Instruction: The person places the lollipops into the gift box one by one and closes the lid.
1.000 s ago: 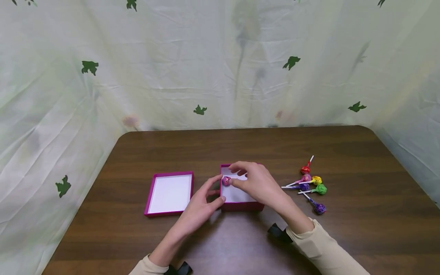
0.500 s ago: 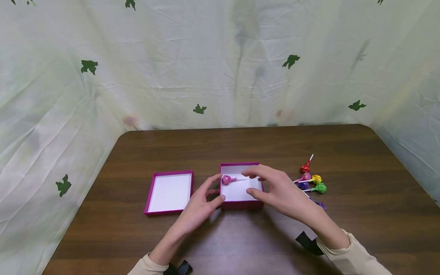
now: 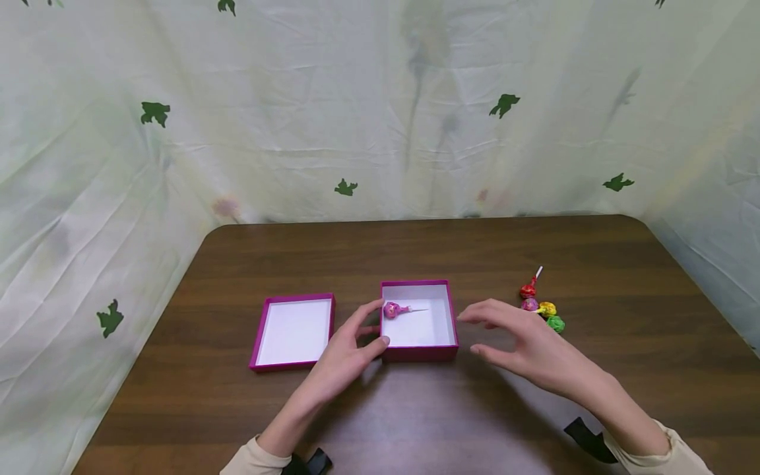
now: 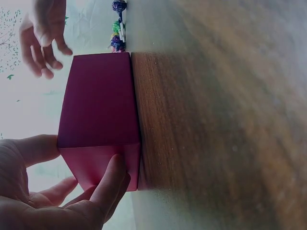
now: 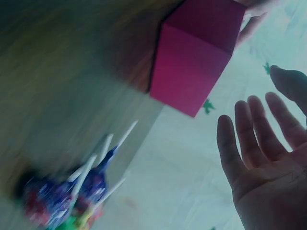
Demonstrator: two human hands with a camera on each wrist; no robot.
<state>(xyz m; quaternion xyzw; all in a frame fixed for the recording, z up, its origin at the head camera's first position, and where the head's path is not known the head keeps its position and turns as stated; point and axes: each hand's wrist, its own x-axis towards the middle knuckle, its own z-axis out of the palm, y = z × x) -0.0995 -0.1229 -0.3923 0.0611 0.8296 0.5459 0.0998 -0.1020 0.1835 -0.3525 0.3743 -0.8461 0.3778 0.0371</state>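
One pink-wrapped lollipop [image 3: 392, 310] lies inside the lidless magenta box [image 3: 419, 354], its head by the left wall and its thin white stick pointing right across the pale floor; the left hand [image 3: 350, 356] rests against that same left wall, thumb and fingers spread wide at the side and rim rather than wrapped around it; the right hand [image 3: 531, 340] hangs just beside the box's right side, fingers well apart from the thumb, holding nothing.

Past the right hand, on the wooden table [image 3: 178, 409], lie a red lollipop [image 3: 527, 291], a second pink one [image 3: 530, 304], a yellow one [image 3: 547, 309] and a green one [image 3: 555, 324], bunched close together; the right wrist view, though blurred, also shows purple lollipops [image 5: 93, 184] among them; the box lid [image 3: 295, 332] lies inner side up, left of the box.

The lollipops look light, with hard heads and slick, crinkled wrappers; a pinch at the head or the wrapper's neck should be surer than one on the narrow stick, which could roll or bend; the box seems stiff yet light, easily nudged, so steadying it by a wall suits it.
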